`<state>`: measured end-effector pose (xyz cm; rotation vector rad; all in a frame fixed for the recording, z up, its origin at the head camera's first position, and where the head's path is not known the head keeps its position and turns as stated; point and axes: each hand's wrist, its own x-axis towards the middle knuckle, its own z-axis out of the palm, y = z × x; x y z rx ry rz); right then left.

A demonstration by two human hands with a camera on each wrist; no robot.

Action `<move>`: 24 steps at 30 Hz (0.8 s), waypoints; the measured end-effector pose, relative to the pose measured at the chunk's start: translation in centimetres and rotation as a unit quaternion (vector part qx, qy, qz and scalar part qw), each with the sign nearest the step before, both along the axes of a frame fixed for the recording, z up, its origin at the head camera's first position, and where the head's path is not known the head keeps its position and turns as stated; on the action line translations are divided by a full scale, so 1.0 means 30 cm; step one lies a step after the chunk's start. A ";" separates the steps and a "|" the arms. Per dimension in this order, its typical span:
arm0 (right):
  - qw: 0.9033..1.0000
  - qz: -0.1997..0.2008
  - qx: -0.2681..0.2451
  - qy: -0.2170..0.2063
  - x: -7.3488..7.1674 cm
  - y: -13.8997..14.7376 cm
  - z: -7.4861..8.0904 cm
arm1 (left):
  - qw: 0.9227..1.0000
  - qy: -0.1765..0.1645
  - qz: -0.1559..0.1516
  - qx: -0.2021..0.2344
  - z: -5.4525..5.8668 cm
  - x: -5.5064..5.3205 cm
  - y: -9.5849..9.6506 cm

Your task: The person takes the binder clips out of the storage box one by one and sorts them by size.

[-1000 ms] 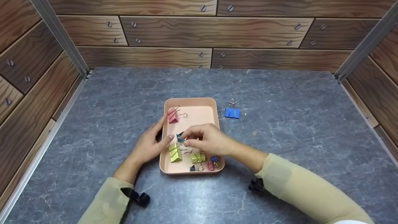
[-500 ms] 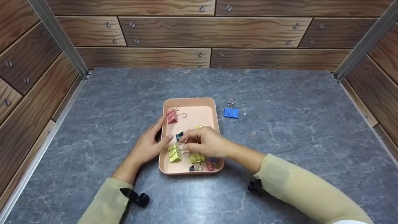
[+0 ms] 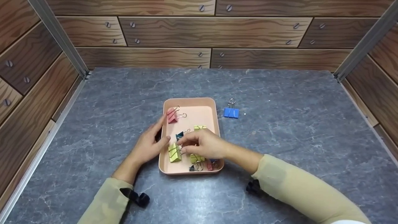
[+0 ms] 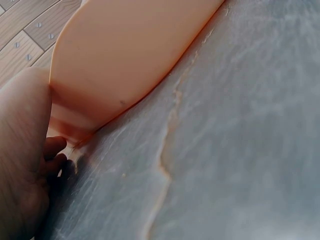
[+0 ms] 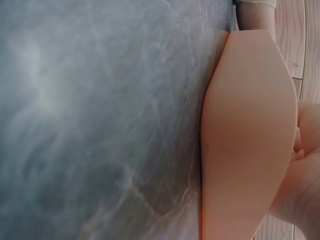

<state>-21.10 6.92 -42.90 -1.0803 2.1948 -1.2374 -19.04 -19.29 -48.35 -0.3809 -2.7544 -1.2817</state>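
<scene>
A peach-coloured tray (image 3: 200, 115) holds several binder clips. My left hand (image 3: 147, 143) grips its left side, thumb over the rim and the other fingers along the outer wall. Over the tray my right hand (image 3: 207, 143) has its thumb and index fingertips right at the wire handles of a large yellow binder clip (image 3: 174, 154); I cannot tell whether they pinch it. Just beyond stands a teal binder clip (image 3: 179, 135), partly covered by the right hand. A pink binder clip (image 3: 172, 116) sits at the far left of the tray.
Another yellow clip (image 3: 200, 127) shows behind the right hand, and a further yellow clip (image 3: 196, 159) lies below it. Small clips, including a dark one (image 3: 192, 168) and a pink one (image 3: 210, 166), crowd the near right corner. Outside, a blue binder clip (image 3: 231, 113) rests on the table.
My right hand has left the teal clip, which stays in the tray, and has shifted nearer to the large yellow clip. The left hand holds its place.
</scene>
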 end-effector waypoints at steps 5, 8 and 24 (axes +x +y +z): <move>1.000 -0.003 0.001 -0.009 0.001 -0.003 -0.001 | 1.000 -0.007 -0.002 0.004 0.006 0.003 -0.003; 1.000 -0.007 0.002 -0.005 0.000 -0.004 0.000 | 1.000 -0.010 -0.008 0.008 0.010 0.002 -0.009; 1.000 -0.028 0.009 -0.005 -0.003 0.001 -0.006 | 0.999 0.008 -0.035 -0.014 0.001 -0.002 -0.036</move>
